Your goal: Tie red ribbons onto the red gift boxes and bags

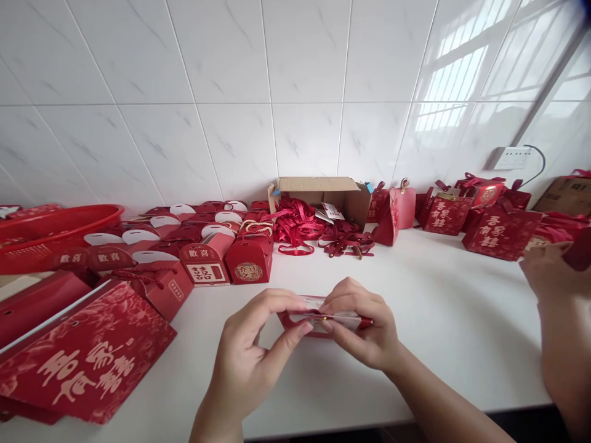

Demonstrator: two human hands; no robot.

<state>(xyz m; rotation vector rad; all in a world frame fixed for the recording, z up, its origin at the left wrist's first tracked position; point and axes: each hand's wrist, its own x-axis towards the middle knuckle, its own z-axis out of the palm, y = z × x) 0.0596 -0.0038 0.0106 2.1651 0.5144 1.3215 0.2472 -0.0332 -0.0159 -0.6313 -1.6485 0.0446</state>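
In front of me on the white table [443,344] stands a small red gift box [317,335], seen from above with its pale inside partly showing. My left hand [258,344] is closed at the box's left side, with thumb and fingertips pinching a dark red ribbon [293,316] by the top edge. My right hand [362,323] pinches the top of the box near a small gold-coloured eyelet [324,318]. The fingers cover much of the box and ribbon.
A cardboard carton [323,184] spills red ribbons [298,224] at the back. Many red boxes [249,261] and flat red printed sheets [92,357] lie left, beside a red basket [92,216]. Finished-looking bags [501,231] stand right, near another person's hand [545,271].
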